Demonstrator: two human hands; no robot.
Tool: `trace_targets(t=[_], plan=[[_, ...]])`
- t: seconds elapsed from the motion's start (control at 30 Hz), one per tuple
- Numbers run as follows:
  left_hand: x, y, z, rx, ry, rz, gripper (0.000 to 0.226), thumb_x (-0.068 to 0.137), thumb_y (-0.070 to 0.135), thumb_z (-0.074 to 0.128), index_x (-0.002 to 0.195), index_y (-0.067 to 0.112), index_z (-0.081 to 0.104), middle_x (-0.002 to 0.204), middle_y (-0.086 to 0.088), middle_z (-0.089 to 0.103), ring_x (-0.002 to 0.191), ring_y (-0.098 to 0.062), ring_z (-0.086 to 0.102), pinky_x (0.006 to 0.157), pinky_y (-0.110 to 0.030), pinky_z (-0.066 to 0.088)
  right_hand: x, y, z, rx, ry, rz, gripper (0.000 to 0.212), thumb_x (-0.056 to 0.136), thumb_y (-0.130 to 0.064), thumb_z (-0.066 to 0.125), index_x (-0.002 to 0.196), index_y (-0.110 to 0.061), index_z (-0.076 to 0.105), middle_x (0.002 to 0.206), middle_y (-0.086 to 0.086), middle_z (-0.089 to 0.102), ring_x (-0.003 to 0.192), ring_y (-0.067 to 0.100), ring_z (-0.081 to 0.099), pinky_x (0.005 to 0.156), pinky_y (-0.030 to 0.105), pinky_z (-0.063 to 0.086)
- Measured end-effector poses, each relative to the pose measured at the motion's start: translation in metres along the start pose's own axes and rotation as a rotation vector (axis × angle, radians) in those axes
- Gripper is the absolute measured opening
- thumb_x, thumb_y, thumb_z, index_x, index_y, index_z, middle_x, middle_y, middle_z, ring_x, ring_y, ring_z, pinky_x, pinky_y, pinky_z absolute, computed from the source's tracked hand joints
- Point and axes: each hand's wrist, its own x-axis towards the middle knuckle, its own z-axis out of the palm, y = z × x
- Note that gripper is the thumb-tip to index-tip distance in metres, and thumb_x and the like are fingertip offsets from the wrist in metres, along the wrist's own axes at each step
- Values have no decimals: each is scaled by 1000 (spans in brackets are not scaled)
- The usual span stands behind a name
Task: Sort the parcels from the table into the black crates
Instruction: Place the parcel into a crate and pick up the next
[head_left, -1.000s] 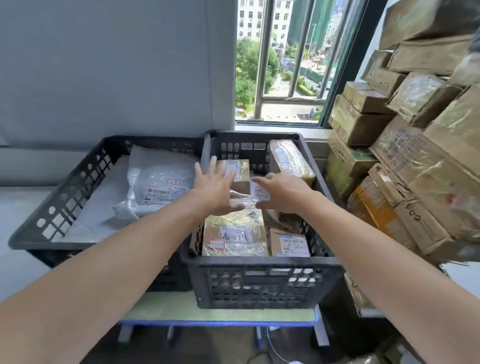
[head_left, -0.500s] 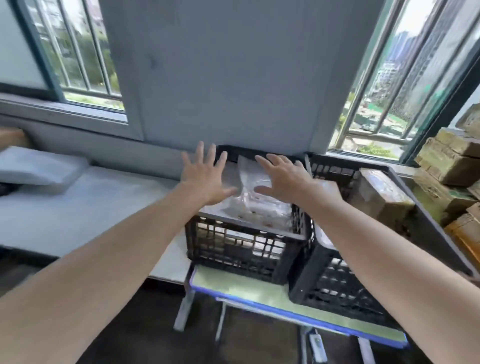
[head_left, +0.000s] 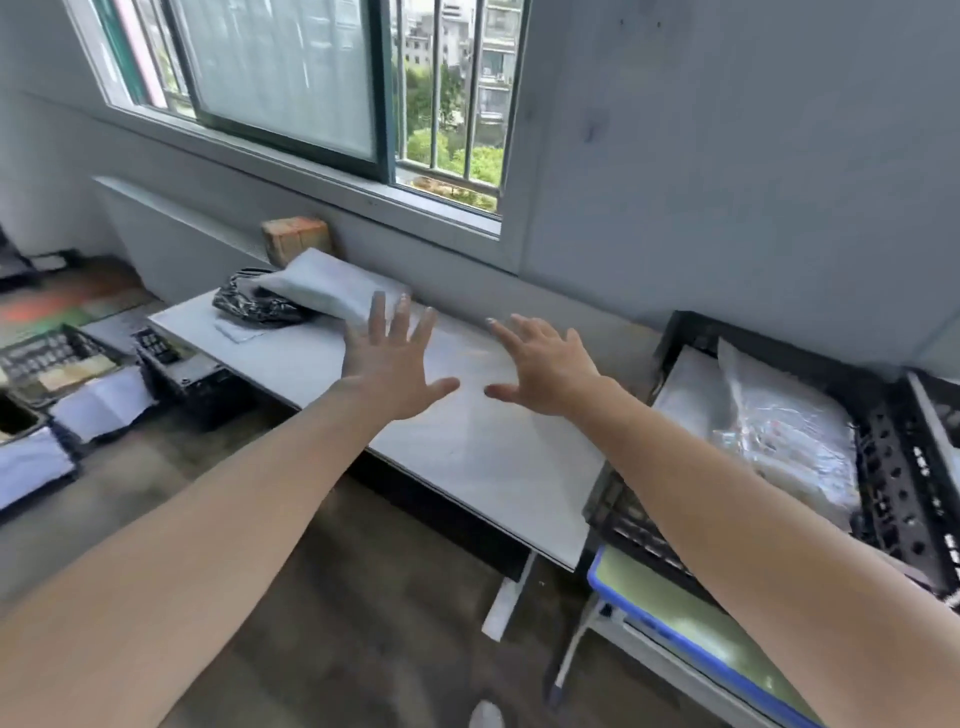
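Observation:
Both my hands are stretched out over the white table (head_left: 467, 447) with fingers spread, holding nothing. My left hand (head_left: 393, 364) hovers just short of a white soft parcel (head_left: 327, 288) at the table's far left end. A black plastic bag parcel (head_left: 254, 304) lies beside and partly under that parcel, and a flat white parcel (head_left: 239, 328) lies in front of it. My right hand (head_left: 540, 366) is over the bare middle of the table. At the right, a black crate (head_left: 883, 467) holds clear and white bagged parcels (head_left: 779, 441).
A brown box (head_left: 296, 236) sits against the wall behind the parcels. More black crates (head_left: 171, 358) with parcels stand on the floor at the left. The crate at the right rests on a blue-edged green desk (head_left: 691, 618). A window runs above the table.
The view has swung left from the crates to the white table. Both hands have left the crates and now reach over the table toward the parcels at its far end.

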Motion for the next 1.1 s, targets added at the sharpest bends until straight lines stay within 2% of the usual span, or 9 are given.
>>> trace_targets(t=[0.2,0.43,0.57,0.87,1.1], plan=[[34,-87,42,34,-71,-126,98,87,81,24,155,24,-18,164,-9,-18,149,-36,-20,114,-65,0,100,-64,31,23,0,-128,92,86,-69,53,156,-33,6,163,3,13,148,23,15,111,58,23],[123,-178,81,95,-117,-216,97,86,82,25,156,25,-13,164,-9,-16,148,-36,-21,114,-65,1,241,-105,66,107,4,-201,92,86,-69,54,156,-33,6,163,3,14,147,25,19,113,57,26],[174,-222,96,102,-168,-252,96,87,81,26,157,25,-10,164,-8,-16,148,-35,-21,115,-65,2,317,-120,79,144,-3,-224,89,87,-66,55,155,-31,10,160,4,17,145,25,22,107,54,31],[257,-296,150,67,-263,-307,96,87,81,26,157,26,-9,165,-9,-15,149,-35,-18,115,-63,5,435,-152,113,161,-94,-232,84,89,-63,54,154,-30,11,158,2,21,143,25,23,108,56,32],[328,-360,209,-9,-312,-254,96,87,80,28,157,25,-10,165,-9,-14,149,-35,-17,116,-65,4,515,-186,151,147,-165,-171,87,88,-65,52,155,-31,8,160,1,17,144,25,23,108,54,31]])
